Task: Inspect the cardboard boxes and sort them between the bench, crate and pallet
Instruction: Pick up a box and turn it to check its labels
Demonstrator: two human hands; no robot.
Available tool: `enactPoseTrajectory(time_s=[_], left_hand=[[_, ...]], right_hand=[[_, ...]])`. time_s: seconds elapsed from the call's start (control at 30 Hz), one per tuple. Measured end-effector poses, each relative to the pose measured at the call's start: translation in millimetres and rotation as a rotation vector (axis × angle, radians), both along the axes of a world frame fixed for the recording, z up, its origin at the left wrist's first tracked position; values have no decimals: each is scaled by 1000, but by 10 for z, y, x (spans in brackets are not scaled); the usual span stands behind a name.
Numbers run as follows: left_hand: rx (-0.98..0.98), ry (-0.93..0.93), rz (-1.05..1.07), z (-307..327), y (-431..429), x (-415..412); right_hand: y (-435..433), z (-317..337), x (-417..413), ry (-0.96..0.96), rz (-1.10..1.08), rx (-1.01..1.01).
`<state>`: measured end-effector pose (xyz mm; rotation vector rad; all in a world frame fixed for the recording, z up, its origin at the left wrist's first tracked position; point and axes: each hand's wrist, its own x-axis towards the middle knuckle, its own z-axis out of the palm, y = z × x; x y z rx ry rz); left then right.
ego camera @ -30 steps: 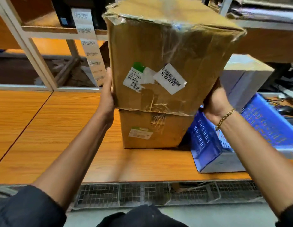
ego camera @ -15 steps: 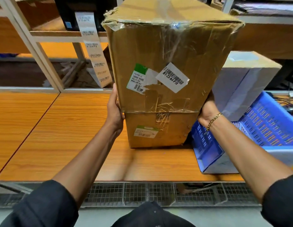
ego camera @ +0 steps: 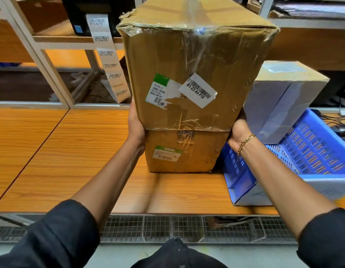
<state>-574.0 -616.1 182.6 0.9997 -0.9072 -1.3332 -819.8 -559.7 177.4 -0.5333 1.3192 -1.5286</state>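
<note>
Blue crate (ego camera: 312, 149) holds pale box (ego camera: 279, 105); left hand (ego camera: 136, 128) flat against taped carton (ego camera: 187, 55); right hand (ego camera: 239, 132): fingers hidden.

A large cardboard box (ego camera: 196, 60), torn along its top edge, is held upright between the left hand (ego camera: 136, 126), laid flat on its left side, and the right hand (ego camera: 239, 132) at its lower right corner, whose fingers are hidden. A white barcode label (ego camera: 197, 90) is stuck on its front. Directly below, a smaller cardboard box (ego camera: 187, 151) stands on the bench (ego camera: 71, 161); contact between the 2 cannot be judged. A blue crate (ego camera: 312, 151) lies tilted just beside it.
</note>
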Motion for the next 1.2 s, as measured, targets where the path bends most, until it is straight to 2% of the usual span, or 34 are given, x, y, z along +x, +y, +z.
enactPoseTrajectory(time_s=[0.27,0.37,0.47,0.6,0.67,0.77,0.9,1.1,1.2], left_hand=[[-7,-40,16,20,119,-2],[-31,-75,-6,-57,200,44],[65,-171,-65,-276,380,171],[186,-277,-208,-525,724,363],[240,-305,-223,-624,905,487],[280,-345,-221,-785,1212,869],[339,-384,-145,-983,1878,1693],[524,-337,301,-1310,3715,3336],[597,-189,627,-1395,4915,4073]], right_hand=[[73,-30,8,-9,31,18],[127,-45,31,-28,31,-34],[271,-172,164,-45,12,-46],[463,-404,336,102,-130,46],[608,-548,419,118,-138,76],[993,-819,649,66,-31,188],[1430,-1148,1323,199,159,315],[1813,-1310,3189,425,790,243],[2180,-1310,4254,437,1043,200]])
